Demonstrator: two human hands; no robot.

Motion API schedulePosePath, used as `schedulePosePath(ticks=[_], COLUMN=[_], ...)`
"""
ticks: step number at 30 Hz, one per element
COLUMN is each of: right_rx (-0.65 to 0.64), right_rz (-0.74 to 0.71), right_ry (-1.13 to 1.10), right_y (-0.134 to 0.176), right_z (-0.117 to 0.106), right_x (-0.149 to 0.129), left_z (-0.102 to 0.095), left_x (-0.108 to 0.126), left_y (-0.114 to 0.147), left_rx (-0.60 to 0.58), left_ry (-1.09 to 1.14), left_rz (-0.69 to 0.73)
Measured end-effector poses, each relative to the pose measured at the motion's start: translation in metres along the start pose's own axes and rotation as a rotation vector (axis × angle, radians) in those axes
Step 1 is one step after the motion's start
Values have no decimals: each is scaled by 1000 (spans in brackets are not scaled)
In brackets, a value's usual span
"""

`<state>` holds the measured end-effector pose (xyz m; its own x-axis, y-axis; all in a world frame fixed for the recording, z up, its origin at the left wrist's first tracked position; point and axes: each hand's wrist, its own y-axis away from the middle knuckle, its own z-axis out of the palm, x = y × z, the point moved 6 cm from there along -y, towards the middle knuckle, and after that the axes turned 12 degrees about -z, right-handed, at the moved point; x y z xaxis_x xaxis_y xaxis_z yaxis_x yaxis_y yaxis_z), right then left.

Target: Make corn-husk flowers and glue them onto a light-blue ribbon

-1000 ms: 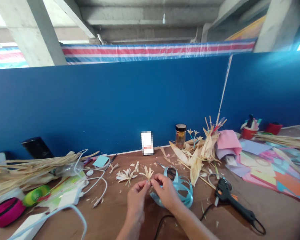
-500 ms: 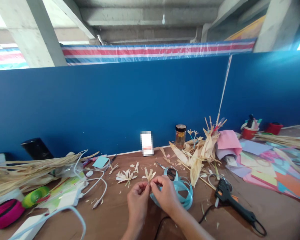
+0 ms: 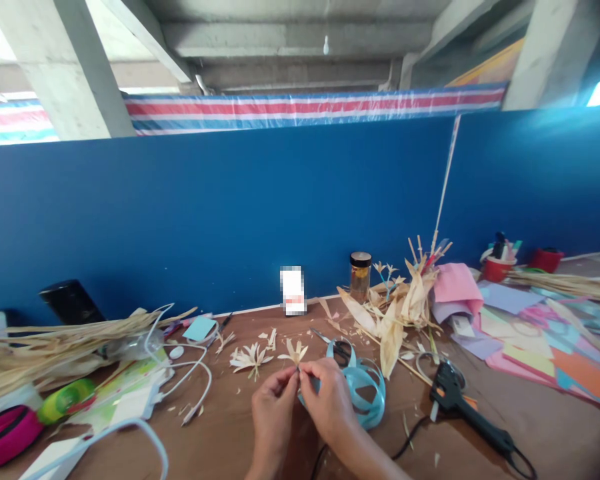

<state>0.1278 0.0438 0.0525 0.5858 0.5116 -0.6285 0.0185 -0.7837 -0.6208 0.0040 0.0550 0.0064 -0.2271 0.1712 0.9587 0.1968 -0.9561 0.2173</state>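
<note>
Between the fingertips of both hands a small flower of pale dried husk (image 3: pixel 295 351) stands with its petals spread upward. My left hand (image 3: pixel 274 407) pinches its base from the left, fingers curled. From the right, my right hand (image 3: pixel 327 397) pinches the same base with thumb and forefinger. The stem end is hidden by the fingers. A second husk flower (image 3: pixel 251 359) lies on the table just left of the hands. Beside and partly behind my right hand is a loose coil of light blue ribbon (image 3: pixel 373 393), with scissors (image 3: pixel 341 351) lying at its far side.
A black glue gun (image 3: pixel 467 403) lies at the right, its cord running toward my wrists. Behind it stand dried husks (image 3: pixel 393 333) and a lidded jar (image 3: pixel 361 277). Coloured paper (image 3: pixel 530 333) covers the far right. White cables (image 3: pixel 200 373) and husk strips (image 3: pixel 55 340) lie left.
The petals of the held flower spread wider and lean a little further left. My right hand's fingers have shifted slightly at the base. The view has tilted slightly.
</note>
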Motion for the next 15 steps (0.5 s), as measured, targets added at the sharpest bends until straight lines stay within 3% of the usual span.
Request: schedulePosePath(ticks=[6,15], right_rx=[4,-121], right_rz=[-43,-232], right_ry=[40,375], right_y=[-1,1], right_z=[0,9], right_x=[-7,-25], left_z=[0,-4], left_x=[10,12], left_y=[4,0], left_rx=[-18,-43], left_ry=[-52,-10], left_rz=[62,32])
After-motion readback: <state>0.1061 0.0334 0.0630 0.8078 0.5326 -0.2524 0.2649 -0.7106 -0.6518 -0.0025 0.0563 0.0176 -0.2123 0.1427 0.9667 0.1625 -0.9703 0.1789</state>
